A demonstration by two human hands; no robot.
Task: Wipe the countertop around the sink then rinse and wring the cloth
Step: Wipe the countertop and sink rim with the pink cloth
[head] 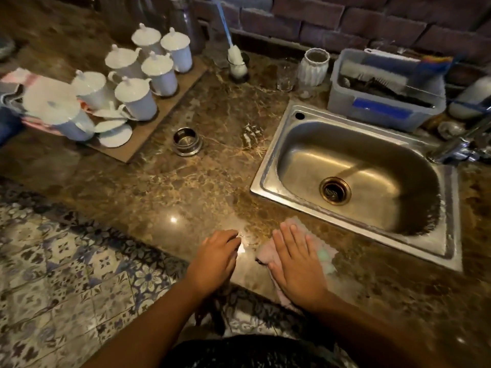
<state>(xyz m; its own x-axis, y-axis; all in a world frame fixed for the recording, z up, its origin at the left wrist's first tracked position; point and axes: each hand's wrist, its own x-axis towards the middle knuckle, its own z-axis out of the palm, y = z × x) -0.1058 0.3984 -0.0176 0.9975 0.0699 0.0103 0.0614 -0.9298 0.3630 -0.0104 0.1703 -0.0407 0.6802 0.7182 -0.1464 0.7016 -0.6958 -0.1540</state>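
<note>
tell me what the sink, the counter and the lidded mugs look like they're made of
Sink: probably stainless steel, brushed; grey metal sheen with soft reflections.
Counter: looks like polished brown marble or a stone lookalike; pale veins and a sharp light glint.
Lidded mugs: likely glazed white porcelain or ceramic; smooth, opaque white surface.
</note>
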